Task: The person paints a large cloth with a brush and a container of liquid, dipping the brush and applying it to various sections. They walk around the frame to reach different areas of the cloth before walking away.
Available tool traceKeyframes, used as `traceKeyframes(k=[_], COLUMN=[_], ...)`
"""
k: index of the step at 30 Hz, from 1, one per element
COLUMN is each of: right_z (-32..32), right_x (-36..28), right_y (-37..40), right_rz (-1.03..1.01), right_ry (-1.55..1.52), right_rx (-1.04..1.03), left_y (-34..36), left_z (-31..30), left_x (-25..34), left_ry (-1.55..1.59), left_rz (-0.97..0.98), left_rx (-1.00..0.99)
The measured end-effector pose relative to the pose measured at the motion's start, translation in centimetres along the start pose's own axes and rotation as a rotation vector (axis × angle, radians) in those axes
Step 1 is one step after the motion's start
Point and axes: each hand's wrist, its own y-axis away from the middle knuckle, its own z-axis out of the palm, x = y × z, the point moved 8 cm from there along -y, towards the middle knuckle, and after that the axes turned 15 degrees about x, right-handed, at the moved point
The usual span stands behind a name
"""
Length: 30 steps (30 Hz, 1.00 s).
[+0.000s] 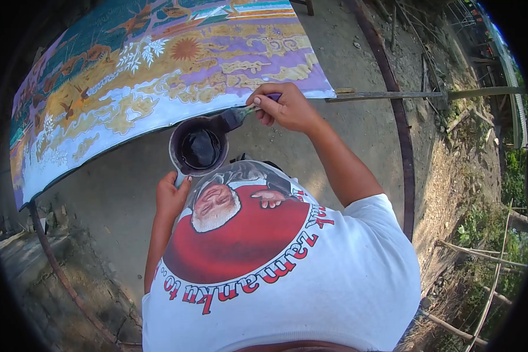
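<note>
Two hands hold round cup, wide brush.

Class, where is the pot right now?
In the head view, the pot is left of centre, held by the left hand, below the painted cloth, with the brush at its right.

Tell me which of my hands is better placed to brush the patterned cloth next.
Probably your right hand: it already grips the brush, close to the cloth. Your left hand is occupied, holding the pot of dark liquid.
</note>
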Motion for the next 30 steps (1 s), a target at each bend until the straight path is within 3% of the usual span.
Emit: traceKeyframes(k=[1,3,4,7,9,10,12,16,20,23,28,30], right_z=[3.2,7.9,8.8,9.6,7.0,5.5,0.6,-9.8,-21.4,-27.4,-24.0,-19.4], right_x=[0.2,1.1,2.4,4.1,7.8,7.9,8.7,12.1,16.9,20.6,21.8,21.6], right_y=[0.9,2.1,2.3,2.6,2.4,2.7,2.9,4.1,6.9,9.1,8.6,6.7], right_rz=[-0.077,-0.659,-0.654,-0.564,0.157,0.161,0.304,0.287,0.214,0.224,0.221,0.236], right_ry=[0.057,0.298,0.300,0.408,-0.025,-0.022,-0.341,-0.555,-0.485,-0.386,-0.590,-0.653], right_rx=[-0.101,-0.063,-0.052,-0.108,-0.146,-0.142,0.036,0.397,0.775,0.915,0.876,0.718], left_y=[-0.1,-0.3,-0.3,-0.4,-0.2,-0.1,0.2,0.5,0.8,0.7,0.4,0.3], left_z=[0.4,1.0,1.1,1.5,1.6,1.6,1.6,1.2,1.0,0.5,0.9,1.2], left_x=[0.0,0.7,1.4,2.2,2.2,2.1,1.7,0.9,-0.6,0.9,-0.1,-0.6], left_ry=[0.019,0.040,0.046,0.034,0.016,0.007,0.004,0.004,0.013,0.039,0.025,0.013], left_rz=[0.019,0.045,0.038,0.032,0.030,0.034,0.035,0.007,-0.019,-0.037,-0.042,-0.042], left_rx=[0.001,-0.006,-0.007,-0.006,-0.005,-0.002,-0.007,0.002,0.020,0.018,0.023,0.022])
